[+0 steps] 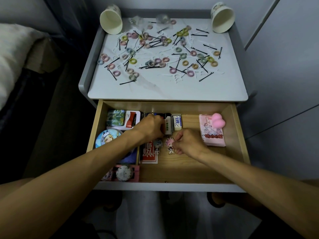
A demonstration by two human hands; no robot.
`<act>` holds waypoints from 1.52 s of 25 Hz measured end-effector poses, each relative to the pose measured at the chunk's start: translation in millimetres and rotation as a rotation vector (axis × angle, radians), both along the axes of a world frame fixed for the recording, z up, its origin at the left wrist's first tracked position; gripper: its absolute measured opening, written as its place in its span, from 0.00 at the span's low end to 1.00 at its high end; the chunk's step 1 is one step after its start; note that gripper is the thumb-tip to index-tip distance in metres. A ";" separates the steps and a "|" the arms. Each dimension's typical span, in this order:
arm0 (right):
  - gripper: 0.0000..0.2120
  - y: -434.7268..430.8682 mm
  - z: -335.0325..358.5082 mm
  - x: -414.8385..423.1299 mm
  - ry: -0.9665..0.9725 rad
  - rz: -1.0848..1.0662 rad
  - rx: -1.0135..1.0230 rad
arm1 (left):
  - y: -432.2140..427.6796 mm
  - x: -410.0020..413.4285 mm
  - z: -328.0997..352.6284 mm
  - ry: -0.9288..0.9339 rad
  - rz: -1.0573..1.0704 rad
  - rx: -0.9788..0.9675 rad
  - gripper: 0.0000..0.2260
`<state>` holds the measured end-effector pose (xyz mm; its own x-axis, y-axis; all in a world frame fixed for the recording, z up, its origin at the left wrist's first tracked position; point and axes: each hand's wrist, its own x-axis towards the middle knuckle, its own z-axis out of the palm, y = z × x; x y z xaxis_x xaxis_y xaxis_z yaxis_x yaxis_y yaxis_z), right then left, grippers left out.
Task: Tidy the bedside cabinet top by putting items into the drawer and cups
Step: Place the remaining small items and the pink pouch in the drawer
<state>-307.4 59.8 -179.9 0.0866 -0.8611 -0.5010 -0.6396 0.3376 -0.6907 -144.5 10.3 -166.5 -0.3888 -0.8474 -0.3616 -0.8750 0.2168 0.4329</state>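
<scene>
The wooden drawer (189,171) stands pulled out below the white cabinet top (165,88). Both my hands are inside it. My left hand (151,126) has its fingers curled over a grey-haired figure charm (158,143) and a white-and-green box (168,125); what it grips is hidden. My right hand (189,141) pinches a pink-haired figure charm (170,146) lying on the drawer floor. Several pastel hair ties (133,61) and black bobby pins (206,77) lie scattered over the top. Two paper cups (111,20) (222,18) stand at its back corners.
The drawer also holds a green tin (115,118), a round badge (105,138), a red card pack (148,156), an eraser (177,121), a pink tissue pack (212,133) with a pink sponge (218,119) on it, and a pink tray (126,173). A bed (15,62) lies left.
</scene>
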 end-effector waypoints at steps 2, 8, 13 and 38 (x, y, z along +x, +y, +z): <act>0.13 -1.5 1.4 -1.7 0.006 0.005 -0.003 | 0.6 -0.1 1.5 -0.002 -0.008 -0.005 0.08; 0.09 -11.5 32.9 -9.2 0.022 0.073 -0.157 | -0.5 10.5 41.5 0.049 0.033 -0.075 0.06; 0.08 -25.9 81.5 -10.2 0.001 0.090 -0.373 | -8.8 30.6 109.2 0.414 0.303 -0.019 0.03; 0.15 -392.8 112.0 51.6 0.370 0.000 -0.514 | -294.4 18.8 102.6 -0.076 0.690 -0.359 0.22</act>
